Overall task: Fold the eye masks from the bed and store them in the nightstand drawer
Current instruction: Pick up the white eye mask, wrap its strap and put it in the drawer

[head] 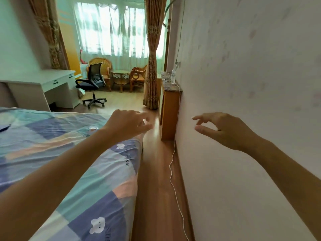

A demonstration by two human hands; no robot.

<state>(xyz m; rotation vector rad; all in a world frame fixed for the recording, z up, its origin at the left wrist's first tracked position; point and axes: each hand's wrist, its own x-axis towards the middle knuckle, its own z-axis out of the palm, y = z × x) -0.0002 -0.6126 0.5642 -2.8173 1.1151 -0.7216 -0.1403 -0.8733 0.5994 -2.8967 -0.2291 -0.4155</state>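
Left hand [127,125] fingers loose, empty | right hand [224,127] fingers spread, empty

2 bare forearms, no sleeves in view — left hand [126,125], right hand [225,129], slender fingers

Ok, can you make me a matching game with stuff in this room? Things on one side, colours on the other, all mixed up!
Things:
1. office chair
2. desk
3. cable on the floor
4. wooden cabinet by the wall

Colours:
A. orange-brown
B. black
C. white and thin
D. white with dark handles

Pairs: 1-B, 2-D, 3-C, 4-A
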